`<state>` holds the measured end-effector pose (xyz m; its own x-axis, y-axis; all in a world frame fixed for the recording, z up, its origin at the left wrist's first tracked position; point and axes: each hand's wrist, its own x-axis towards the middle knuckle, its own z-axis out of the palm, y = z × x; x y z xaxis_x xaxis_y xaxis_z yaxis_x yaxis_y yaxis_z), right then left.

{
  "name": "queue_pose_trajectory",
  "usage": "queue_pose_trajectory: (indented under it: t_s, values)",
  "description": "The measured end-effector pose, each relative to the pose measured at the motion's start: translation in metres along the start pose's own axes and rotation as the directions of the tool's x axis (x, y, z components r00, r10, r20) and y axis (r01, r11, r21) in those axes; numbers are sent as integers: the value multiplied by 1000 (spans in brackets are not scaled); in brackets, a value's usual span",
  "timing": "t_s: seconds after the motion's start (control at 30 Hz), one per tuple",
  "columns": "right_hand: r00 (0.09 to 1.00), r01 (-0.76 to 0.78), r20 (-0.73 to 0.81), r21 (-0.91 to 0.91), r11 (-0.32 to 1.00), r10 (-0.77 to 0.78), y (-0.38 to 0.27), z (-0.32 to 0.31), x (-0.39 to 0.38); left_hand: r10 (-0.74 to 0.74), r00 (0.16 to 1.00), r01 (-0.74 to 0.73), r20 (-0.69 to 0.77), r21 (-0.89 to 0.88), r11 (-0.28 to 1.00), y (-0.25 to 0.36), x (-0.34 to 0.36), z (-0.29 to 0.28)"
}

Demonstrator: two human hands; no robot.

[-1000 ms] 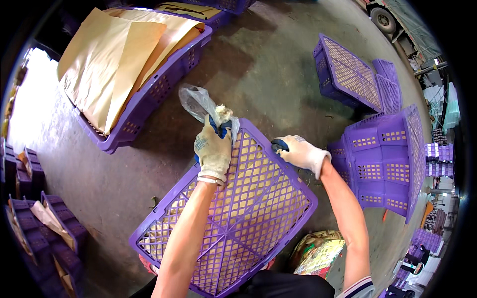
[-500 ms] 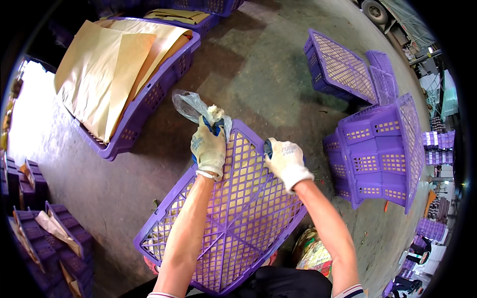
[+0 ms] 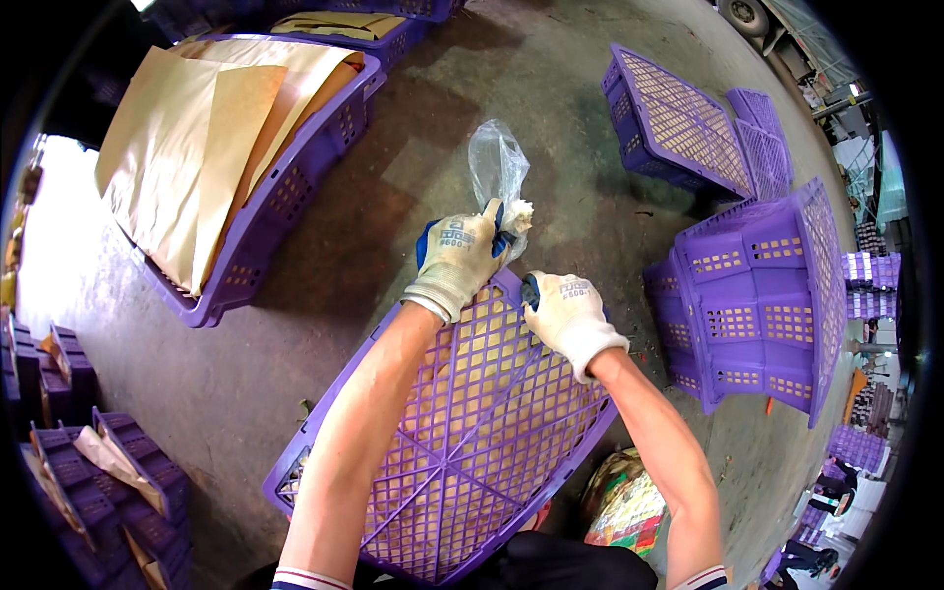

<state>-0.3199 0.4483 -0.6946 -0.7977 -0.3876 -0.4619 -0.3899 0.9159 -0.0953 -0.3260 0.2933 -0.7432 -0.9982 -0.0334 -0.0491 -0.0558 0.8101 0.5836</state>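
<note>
In front of me lies a purple plastic crate [image 3: 462, 413], its lattice face up, with pale brown paper showing through the grid. My left hand [image 3: 458, 254], in a white work glove with blue on the fingers, is closed on a clear plastic bag [image 3: 497, 162] just past the crate's far corner. A whitish ragged lump [image 3: 523, 213] sits at the bag beside those fingers; its kind cannot be made out. Gloved alike, my right hand [image 3: 570, 313] is closed on the crate's far right edge. Its fingertips are partly hidden.
A purple crate [image 3: 280, 211] with large brown paper sheets [image 3: 162, 162] stands at the far left. More purple crates [image 3: 757, 320] stand at the right, others [image 3: 118, 482] at the lower left. By my right forearm is a shiny multicoloured bundle [image 3: 629, 501]. A vehicle wheel [image 3: 744, 17] shows far off.
My left hand has moved right and slightly away from me with the plastic bag, which now points away over the floor. My right hand has stayed at the crate's edge.
</note>
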Motion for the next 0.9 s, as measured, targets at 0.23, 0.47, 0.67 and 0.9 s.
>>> queue_pose_trajectory:
  t_s: [0.23, 0.47, 0.67, 0.9]
  values:
    - [995, 93, -23, 14, 996, -92, 12, 5, 5, 75, 996, -75, 44, -1, 997, -5, -1, -2]
    - [958, 165, 199, 198, 966, -205, 32, -7, 28, 52, 994, -46, 95, -63, 997, -4, 10, 7]
    - [1000, -6, 18, -70, 998, 8, -3, 2, -2, 8, 992, -5, 127, -27, 1000, 2, 9, 8]
    - [1000, 16, -14, -32, 999, -16, -2, 7, -2, -7, 991, 12, 135, -37, 999, -1, 8, 7]
